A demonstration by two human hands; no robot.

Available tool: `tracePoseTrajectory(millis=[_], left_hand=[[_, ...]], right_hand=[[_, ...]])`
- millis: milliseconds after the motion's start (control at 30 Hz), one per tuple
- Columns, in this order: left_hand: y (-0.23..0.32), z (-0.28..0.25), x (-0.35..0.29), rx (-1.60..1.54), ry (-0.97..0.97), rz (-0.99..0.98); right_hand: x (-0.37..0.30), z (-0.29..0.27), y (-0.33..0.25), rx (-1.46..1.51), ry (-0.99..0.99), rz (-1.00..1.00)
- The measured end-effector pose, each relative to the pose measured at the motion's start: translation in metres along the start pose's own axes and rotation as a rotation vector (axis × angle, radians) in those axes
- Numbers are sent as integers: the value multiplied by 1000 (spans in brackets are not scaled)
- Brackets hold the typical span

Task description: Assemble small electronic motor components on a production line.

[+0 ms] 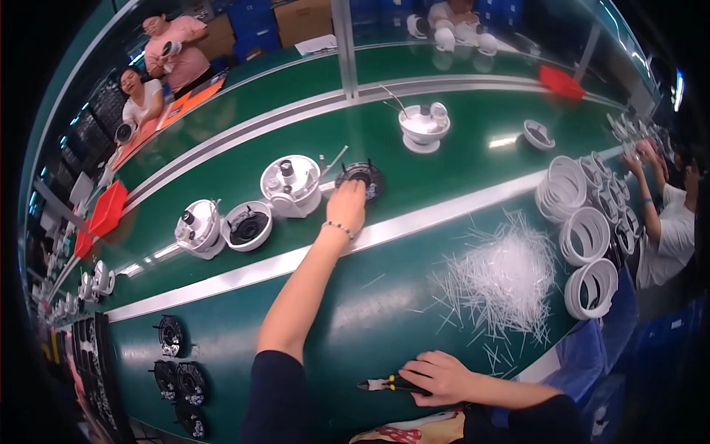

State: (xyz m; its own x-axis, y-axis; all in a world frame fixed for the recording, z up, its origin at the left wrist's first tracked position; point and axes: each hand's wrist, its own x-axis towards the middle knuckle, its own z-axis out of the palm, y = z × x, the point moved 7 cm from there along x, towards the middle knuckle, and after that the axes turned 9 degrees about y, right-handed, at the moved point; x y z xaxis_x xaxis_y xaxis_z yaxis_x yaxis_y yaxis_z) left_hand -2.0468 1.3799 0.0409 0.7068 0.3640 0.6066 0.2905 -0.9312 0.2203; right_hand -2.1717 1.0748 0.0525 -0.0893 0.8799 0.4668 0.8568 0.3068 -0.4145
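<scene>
With my arm stretched across the bench, my left hand has its fingers closed on a black round part with short prongs, on the green belt. A white housing with a round knob stands just left of it, a thin strip sticking up at its side. Low on the near bench, my right hand is wrapped round a pair of cutting pliers with yellow and black handles. Their jaws point left. The palm side of both hands is hidden.
A heap of thin white strips lies to the right, beside stacked white rings. More white housings stand along the belt. Several black round parts lie at near left. Other people work at the far side and right.
</scene>
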Motion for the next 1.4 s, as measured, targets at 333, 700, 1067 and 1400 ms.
tracePoseTrajectory(millis=[333, 700, 1067, 1400], left_hand=[[2, -147, -128, -161, -47, -3], [-92, -272, -277, 482, -356, -487], [-28, -118, 65, 155, -59, 216], [-47, -39, 96, 350, -323, 51]], right_hand=[[31, -74, 45, 265, 293, 344], [153, -43, 80, 434, 152, 326], [231, -66, 148, -544, 190, 314], [247, -69, 177, -681, 149, 401]])
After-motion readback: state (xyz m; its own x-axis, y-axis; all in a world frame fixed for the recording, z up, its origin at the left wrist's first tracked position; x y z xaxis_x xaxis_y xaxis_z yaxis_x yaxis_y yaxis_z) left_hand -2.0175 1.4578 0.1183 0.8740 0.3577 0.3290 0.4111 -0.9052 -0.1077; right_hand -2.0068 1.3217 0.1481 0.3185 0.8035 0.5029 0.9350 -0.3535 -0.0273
